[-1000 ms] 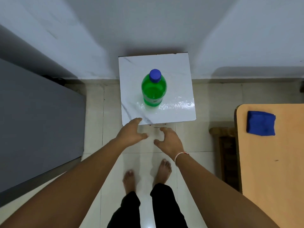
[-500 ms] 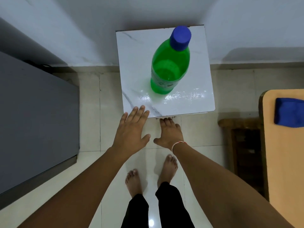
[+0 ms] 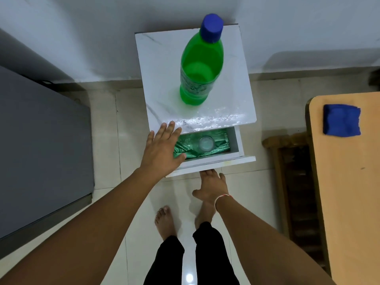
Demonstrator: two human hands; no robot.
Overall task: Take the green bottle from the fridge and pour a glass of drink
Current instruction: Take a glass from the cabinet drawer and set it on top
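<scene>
The drawer [image 3: 209,159] has just slid out, showing a glass [image 3: 205,143] inside. The right hand [image 3: 211,186] hooks its front, fingers hidden. The left hand [image 3: 162,150] hovers flat, released. The green bottle [image 3: 200,64] stands capped on the worktop [image 3: 156,64], at 12 o'clock from the glass.

A folded blue cloth [image 3: 341,120] lay on a tan wooden table [image 3: 349,182] at right; a grey cabinet [image 3: 41,151] stood at left.
</scene>
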